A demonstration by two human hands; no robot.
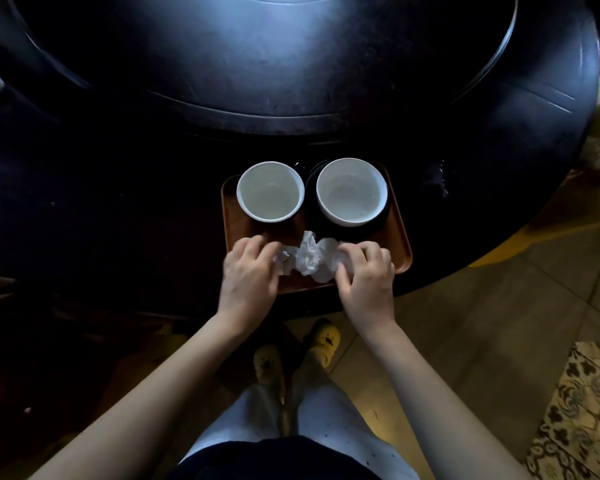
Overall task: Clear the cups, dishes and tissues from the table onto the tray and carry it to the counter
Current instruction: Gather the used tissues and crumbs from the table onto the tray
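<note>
A brown wooden tray [400,233] lies at the near edge of the dark round table [118,202]. Two cups, white inside and dark outside, stand side by side on its far half: the left cup [270,191] and the right cup [351,191], which sits on a dark saucer [381,220]. Crumpled white tissues [312,259] lie on the tray's near half. My left hand [248,271] rests on the tissues' left end, fingers curled onto them. My right hand [366,275] presses on their right end. Both hands cover the tray's near edge.
A raised dark turntable [274,57] fills the table's middle. A small dark scrap [435,180] lies on the table right of the tray. Below the table edge are my feet in yellow slippers [323,337], tiled floor and a patterned rug [582,417] at right.
</note>
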